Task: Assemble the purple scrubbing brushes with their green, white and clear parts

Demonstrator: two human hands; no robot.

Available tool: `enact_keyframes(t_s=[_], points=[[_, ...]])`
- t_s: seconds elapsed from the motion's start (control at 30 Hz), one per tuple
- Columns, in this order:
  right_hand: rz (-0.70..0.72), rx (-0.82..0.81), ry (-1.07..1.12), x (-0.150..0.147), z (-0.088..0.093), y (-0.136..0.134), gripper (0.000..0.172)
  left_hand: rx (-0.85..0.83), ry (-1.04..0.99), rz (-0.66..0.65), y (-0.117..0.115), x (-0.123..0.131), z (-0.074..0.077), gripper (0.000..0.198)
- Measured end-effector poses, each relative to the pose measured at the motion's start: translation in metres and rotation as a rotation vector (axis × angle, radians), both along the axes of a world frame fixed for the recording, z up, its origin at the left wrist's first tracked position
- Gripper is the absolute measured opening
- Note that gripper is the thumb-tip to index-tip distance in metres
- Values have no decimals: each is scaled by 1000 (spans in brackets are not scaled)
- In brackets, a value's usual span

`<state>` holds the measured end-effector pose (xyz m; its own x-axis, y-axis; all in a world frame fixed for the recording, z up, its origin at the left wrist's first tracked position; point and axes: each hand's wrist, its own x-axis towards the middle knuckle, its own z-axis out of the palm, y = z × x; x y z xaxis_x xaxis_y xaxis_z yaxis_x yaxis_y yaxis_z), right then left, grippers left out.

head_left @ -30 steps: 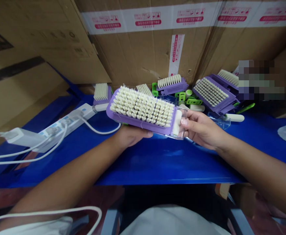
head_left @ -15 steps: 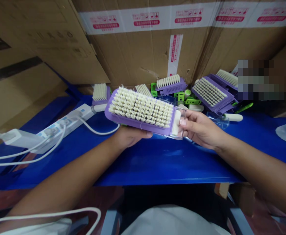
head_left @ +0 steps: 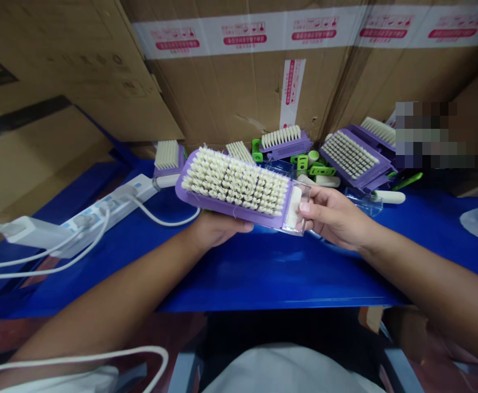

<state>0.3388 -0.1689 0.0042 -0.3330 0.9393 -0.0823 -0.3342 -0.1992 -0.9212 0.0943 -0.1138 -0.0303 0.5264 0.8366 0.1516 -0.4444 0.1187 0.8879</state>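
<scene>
Left hand (head_left: 220, 228) sits under the purple scrub brush (head_left: 234, 185), palm up, with the forearm angled in from the bench's near left. The brush hides most of the fingers, so the grip cannot be confirmed. Right hand (head_left: 332, 215) reaches in from the near right, wrist slightly turned, its thumb and fingers pinching the brush's end at a clear plastic cover (head_left: 300, 210). The brush is held above the blue bench (head_left: 271, 273), bristles up, tilted slightly across the hands. Along the far edge, against cardboard cartons (head_left: 239, 93), lie more purple brushes (head_left: 351, 155) and green plastic clips (head_left: 320, 170). A white power strip (head_left: 111, 210) lies toward the left edge.
</scene>
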Motion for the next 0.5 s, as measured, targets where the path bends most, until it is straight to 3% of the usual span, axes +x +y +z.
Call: enact_keyframes(t_s=[0.5], points=[[8, 24, -13, 1, -2, 0, 54, -17, 39, 0, 4, -4, -11, 68]])
